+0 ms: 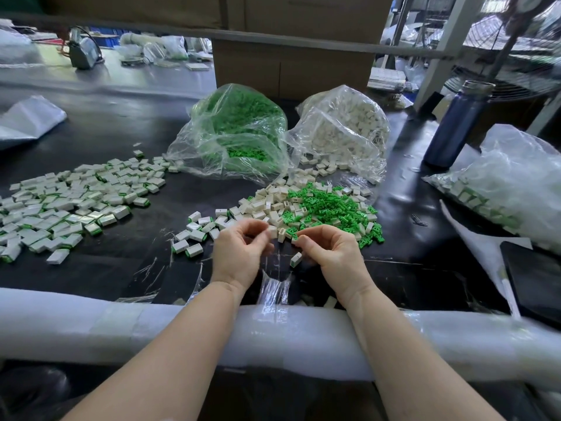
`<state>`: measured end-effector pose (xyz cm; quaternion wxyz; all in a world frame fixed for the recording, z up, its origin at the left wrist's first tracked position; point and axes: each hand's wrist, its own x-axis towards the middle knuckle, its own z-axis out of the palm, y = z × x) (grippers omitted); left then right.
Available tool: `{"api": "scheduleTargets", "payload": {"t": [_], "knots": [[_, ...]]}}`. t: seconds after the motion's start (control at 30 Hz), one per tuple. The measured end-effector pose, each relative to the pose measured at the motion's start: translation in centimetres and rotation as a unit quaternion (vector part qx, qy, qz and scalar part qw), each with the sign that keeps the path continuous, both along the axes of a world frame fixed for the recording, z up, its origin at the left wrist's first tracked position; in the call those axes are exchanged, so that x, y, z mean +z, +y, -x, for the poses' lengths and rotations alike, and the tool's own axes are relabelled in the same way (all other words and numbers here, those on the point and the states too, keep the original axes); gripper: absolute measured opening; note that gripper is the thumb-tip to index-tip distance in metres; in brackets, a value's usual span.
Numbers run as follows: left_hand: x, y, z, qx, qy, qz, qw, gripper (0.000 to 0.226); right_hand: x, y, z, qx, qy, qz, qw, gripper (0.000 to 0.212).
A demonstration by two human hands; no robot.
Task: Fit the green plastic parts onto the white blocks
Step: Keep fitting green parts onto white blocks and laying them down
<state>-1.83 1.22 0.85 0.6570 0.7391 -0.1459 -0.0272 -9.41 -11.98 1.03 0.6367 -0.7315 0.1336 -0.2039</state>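
Between our hands, both curled with contents unclear, lies a fitted block, nearer the right, just beside its fingertips.

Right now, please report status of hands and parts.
Left hand curled, contents unclear. Right hand pinching green part. One assembled block lying between hands. Nothing blocking.
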Motion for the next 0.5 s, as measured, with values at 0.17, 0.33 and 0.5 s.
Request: {"api": "scheduleTargets", "payload": {"t": [0.17,0.33,0.5], "knots": [[-0.2,0.9,-1.2,0.214,-0.048,-0.069,0.973,0.017,0.0,-0.4,0.0,-0.104,-0.014,0.079,0.991,0.016],[-0.3,0.9,-1.5,0.229,-0.058,-0.133,0.963,0.030,-0.2,-0.7,0.0,-0.158,0.003,0.113,0.981,0.012],[-0.5,0.8,-1.5,0.198,-0.026,-0.222,0.954,0.027,-0.5,-1.1,-0.1,-0.196,0.033,0.148,0.969,0.017]]}}
